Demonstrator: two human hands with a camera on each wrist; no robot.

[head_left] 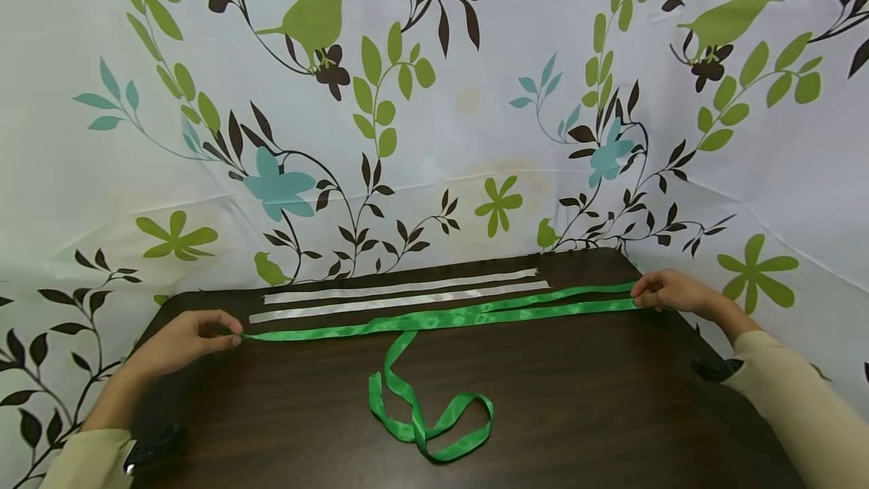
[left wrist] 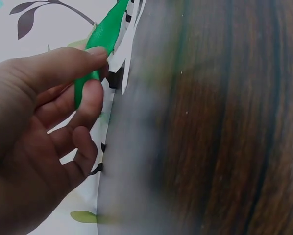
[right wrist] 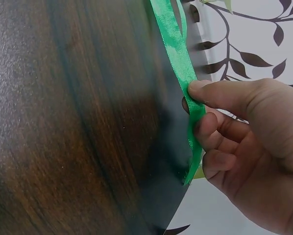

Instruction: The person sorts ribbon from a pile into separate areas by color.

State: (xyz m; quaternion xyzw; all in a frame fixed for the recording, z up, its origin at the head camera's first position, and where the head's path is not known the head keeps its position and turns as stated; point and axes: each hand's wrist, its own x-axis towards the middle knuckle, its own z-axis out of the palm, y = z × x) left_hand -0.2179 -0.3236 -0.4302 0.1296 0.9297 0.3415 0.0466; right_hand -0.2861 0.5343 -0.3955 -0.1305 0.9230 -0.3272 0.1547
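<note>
A green satin ribbon [head_left: 448,318] stretches across the back part of the dark table. My left hand [head_left: 193,338] pinches its left end between thumb and fingers; in the left wrist view the ribbon [left wrist: 103,36] runs up from that pinch. At the far right my right hand [head_left: 668,291] pinches the ribbon near its other end. The right wrist view shows a short tail of ribbon [right wrist: 193,139] hanging past the fingers. Two green strands lie side by side on the right half. A loose length trails from the middle toward the front in a loop.
Two white ribbon strips [head_left: 400,287] lie parallel behind the green one, near the rear edge of the brown wooden table [head_left: 577,398]. A white cloth [head_left: 448,119] printed with birds and leaves hangs behind the table and at its sides.
</note>
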